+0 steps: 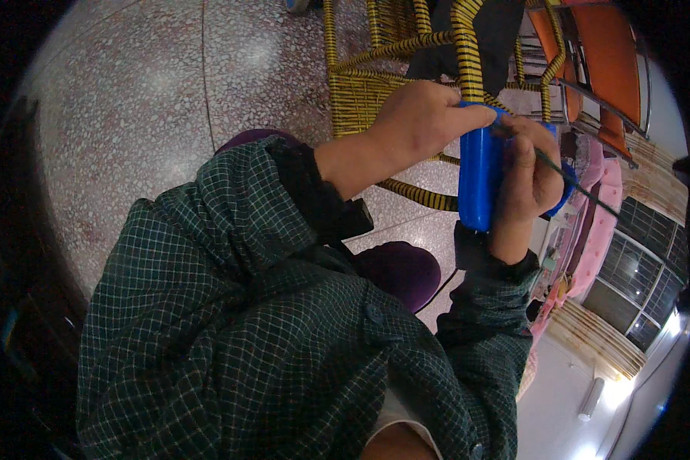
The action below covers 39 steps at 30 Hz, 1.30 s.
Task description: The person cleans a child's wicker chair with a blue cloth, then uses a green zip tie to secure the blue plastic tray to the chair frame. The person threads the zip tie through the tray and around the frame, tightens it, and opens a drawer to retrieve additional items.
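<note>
A smooth, bright blue plastic piece (477, 180) sits against the yellow-and-black woven chair (468, 54), in front of me. My left hand (410, 126) is closed at its upper edge, thumb pressed along the top and the other fingers mostly hidden. My right hand (530, 172) is closed over the right part of the blue piece, thumb raised. Out of its grip runs a thin dark green cord (583, 189), slanting down to the right. What lies between the two sets of fingertips is too small to make out.
Speckled floor tiles (146, 84) spread to the left. A purple round cushion-like shape (399, 274) shows below my arms. Orange chairs (609, 54) stand at upper right, near a pink padded piece of furniture (602, 207) and a barred window (625, 268).
</note>
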Motion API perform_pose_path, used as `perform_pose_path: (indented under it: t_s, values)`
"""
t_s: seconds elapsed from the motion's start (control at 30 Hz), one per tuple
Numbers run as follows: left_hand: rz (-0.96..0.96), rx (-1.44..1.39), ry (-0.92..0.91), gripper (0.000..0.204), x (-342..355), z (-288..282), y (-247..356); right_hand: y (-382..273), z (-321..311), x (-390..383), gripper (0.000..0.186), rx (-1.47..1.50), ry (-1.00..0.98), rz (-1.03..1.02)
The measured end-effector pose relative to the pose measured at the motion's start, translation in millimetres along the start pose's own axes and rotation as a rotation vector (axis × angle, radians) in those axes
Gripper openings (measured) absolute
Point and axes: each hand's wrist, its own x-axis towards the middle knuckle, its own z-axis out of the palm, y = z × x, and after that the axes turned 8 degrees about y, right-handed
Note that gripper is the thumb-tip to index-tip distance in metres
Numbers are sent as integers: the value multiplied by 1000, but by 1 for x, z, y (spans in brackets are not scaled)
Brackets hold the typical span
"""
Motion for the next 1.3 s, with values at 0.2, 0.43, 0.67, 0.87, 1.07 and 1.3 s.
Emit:
perform_pose_path:
  t_s: [0.2,0.43,0.67,0.87,1.07,1.3]
  values:
    - [206,134,67,21,-1,1,-2,-2,-3,-2,13,133,73,227]
    - [112,94,32,21,0,0,-5,2,-1,-1,12,-53,34,-25]
    - [119,63,50,18,1,-1,-2,-3,3,1,9,157,61,174]
    - [-68,-67,-12,19,2,-2,0,-2,3,1,9,76,53,123]
    - [-359,-215,-43,32,8,-7,5,1,4,0,8,100,64,98]
    - [-506,-385,-22,44,11,-12,12,-1,5,0,8,95,86,122]
